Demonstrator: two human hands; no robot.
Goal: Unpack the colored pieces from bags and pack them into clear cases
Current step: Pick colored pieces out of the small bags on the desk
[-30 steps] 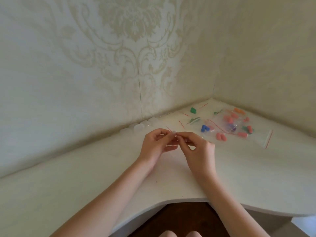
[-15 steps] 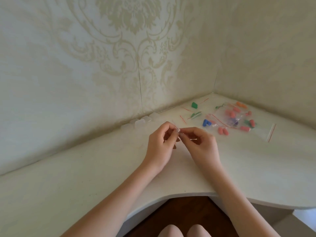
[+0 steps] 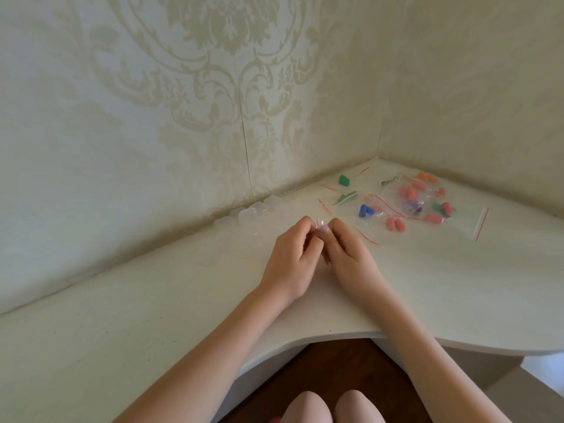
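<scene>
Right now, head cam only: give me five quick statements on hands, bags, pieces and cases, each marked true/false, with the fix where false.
1. Both hands pinch one small clear bag with a red strip between them. True: left hand and right hand meet on the small bag.
2. The clear cases sit at the table's front edge. False: the clear cases line the wall, beyond the left hand.
3. A blue piece lies right of the hands. True: the blue piece sits among the bags.
4. The green piece is held in the right hand. False: the green piece lies near the corner, untouched.
5. All colored pieces are blue. False: pink pieces and others show too.
</scene>
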